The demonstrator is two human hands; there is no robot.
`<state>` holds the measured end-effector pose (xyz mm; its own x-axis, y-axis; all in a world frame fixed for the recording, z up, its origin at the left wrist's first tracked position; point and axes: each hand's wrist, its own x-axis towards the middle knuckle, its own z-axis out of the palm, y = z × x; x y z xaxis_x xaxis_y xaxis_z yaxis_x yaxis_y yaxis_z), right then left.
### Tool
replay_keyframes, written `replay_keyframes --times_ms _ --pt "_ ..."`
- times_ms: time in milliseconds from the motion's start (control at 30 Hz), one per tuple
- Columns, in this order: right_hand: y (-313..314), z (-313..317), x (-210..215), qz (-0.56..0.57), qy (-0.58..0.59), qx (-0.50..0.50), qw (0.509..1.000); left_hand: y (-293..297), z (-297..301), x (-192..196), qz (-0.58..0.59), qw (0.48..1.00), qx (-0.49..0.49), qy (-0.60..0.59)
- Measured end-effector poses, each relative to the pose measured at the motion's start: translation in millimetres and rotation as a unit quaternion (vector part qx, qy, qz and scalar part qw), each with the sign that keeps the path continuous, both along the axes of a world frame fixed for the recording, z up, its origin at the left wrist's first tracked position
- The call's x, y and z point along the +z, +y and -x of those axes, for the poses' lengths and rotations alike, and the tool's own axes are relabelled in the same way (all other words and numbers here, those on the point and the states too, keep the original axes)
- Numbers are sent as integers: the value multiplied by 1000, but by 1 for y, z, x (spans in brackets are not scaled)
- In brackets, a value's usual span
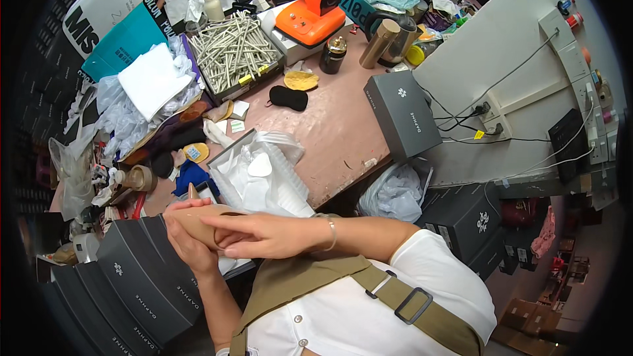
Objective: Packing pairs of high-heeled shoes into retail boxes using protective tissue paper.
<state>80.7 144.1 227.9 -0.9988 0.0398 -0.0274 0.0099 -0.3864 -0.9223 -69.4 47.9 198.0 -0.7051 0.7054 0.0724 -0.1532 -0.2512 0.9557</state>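
In front of my chest I hold a smooth tan shoe (198, 222); much of it is hidden by my hands. My left hand (189, 245) cups it from the left and below. Across it from the right lies my right hand (264, 233), its fingers bent over the shoe's edge at the opening. Just beyond my hands is an open shoebox (304, 192) lined with white tissue paper (280, 145), with a white insert (260, 165) on top. A blue cloth (192, 178) lies left of that box.
Grey shoeboxes (148, 277) are stacked at my left; another shoebox (402, 115) stands on the table's right. Farther back are a tray of pale sticks (234, 49), an orange machine (306, 16), a black jar (333, 56), a bronze flask (380, 43) and a black padded piece (288, 97).
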Motion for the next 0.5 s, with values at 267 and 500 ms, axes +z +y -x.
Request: replay_keyframes --times_ms 267,500 --pt "2 12 -72 -579 -23 -74 812 16 41 -71 124 955 -152 -222" --pt "-14 66 -114 -570 -83 -186 796 14 61 -134 147 951 -79 -259"
